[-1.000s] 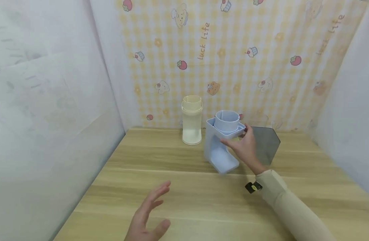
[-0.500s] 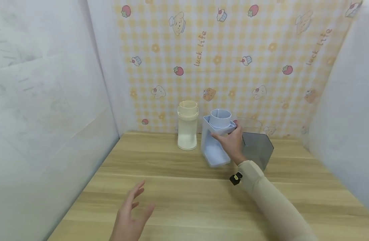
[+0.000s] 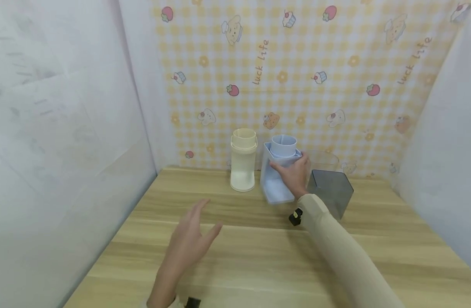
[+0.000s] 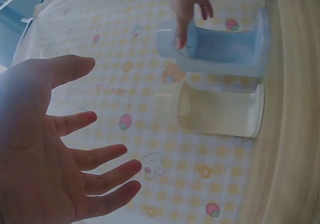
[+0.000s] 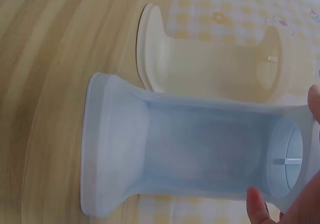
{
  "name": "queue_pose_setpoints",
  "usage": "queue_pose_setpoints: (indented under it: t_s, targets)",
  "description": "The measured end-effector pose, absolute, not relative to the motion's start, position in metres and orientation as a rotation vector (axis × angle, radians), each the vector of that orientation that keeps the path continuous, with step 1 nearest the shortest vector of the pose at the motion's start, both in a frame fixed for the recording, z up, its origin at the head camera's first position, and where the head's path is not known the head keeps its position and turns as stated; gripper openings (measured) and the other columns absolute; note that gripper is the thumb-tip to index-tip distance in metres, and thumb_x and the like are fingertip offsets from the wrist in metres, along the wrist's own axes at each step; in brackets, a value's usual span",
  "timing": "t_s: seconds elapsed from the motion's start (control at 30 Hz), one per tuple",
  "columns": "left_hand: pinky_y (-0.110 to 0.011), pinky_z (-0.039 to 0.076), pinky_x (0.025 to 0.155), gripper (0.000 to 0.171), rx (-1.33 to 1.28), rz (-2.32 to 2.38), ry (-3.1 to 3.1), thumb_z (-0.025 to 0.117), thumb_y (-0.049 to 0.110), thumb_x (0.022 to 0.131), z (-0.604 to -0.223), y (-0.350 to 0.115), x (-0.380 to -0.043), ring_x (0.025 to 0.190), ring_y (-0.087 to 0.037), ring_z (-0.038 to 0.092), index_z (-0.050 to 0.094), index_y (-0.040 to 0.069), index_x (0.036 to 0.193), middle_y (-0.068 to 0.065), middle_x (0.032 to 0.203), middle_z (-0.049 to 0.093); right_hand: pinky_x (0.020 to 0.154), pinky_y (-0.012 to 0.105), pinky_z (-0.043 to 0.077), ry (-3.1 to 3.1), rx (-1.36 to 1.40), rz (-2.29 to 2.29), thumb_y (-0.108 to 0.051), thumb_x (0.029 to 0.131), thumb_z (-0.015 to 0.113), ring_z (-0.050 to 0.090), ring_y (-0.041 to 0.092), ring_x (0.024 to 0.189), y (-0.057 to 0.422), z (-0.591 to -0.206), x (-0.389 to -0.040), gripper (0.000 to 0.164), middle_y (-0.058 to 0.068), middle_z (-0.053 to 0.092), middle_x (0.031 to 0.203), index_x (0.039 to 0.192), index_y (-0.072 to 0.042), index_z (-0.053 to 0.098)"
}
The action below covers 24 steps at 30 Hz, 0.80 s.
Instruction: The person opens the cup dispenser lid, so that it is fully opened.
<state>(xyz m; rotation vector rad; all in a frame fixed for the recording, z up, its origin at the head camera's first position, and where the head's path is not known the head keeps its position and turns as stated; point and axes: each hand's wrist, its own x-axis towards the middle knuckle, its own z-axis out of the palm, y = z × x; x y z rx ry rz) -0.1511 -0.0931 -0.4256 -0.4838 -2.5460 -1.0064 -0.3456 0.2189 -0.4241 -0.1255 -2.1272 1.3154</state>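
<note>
A light-blue plastic stand (image 3: 276, 191), with a round collar on top and a flat foot, is upright at the back of the table. My right hand (image 3: 294, 172) grips its upper part from the right, thumb across the front. Close on its left stands a similar cream plastic stand (image 3: 243, 171) with a rounder body. The right wrist view shows the blue stand's hollow front (image 5: 210, 146) and the fingers at its collar end. My left hand (image 3: 187, 237) hangs over the table to the front left, holding nothing. Its fingers are spread in the left wrist view.
A dark see-through box (image 3: 330, 190) stands right of the blue stand, behind my right forearm. A patterned cloth (image 3: 204, 85) hangs behind the wooden table (image 3: 258, 261). White sheets (image 3: 66, 149) close off both sides.
The blue stand has moved back and come to stand beside the cream stand, my right hand still gripping it. My left hand has moved forward. The head view has shifted a little.
</note>
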Motion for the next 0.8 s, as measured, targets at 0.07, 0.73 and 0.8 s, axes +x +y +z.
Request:
queue_pose_setpoints:
  t_s: [0.07, 0.73, 0.8]
  targets:
    - [-0.060, 0.041, 0.103, 0.067, -0.504, -1.002, -2.557, 0.069, 0.038, 0.093, -0.426, -0.084, -0.162, 0.134, -0.038, 0.044, 0.043, 0.007, 0.147, -0.015, 0.148, 0.046, 0.106, 0.051, 0.038, -2.127, -0.132, 1.325, -0.046, 0.069, 0.089, 0.042, 0.037, 0.124, 0.219, -0.422, -0.350, 0.118, 0.024, 0.031, 0.141, 0.150, -0.002, 0.016]
    - [-0.059, 0.045, 0.097, 0.063, -0.595, -1.065, -2.659, 0.065, 0.040, 0.093, -0.424, 0.001, -0.198, 0.131, -0.040, 0.047, 0.044, 0.015, 0.148, -0.015, 0.149, 0.045, 0.093, 0.058, 0.045, -2.081, -0.364, 1.187, -0.055, 0.062, 0.090, 0.041, 0.041, 0.121, 0.212, -0.421, -0.377, 0.121, 0.022, 0.031, 0.141, 0.150, -0.006, 0.023]
    - [-0.059, 0.046, 0.096, 0.063, -0.608, -1.054, -2.672, 0.065, 0.040, 0.094, -0.425, 0.005, -0.198, 0.130, -0.040, 0.047, 0.045, 0.016, 0.148, -0.015, 0.149, 0.044, 0.093, 0.059, 0.045, -2.090, -0.380, 1.184, -0.055, 0.063, 0.089, 0.040, 0.042, 0.122, 0.212, -0.420, -0.376, 0.122, 0.023, 0.030, 0.142, 0.151, -0.006, 0.021]
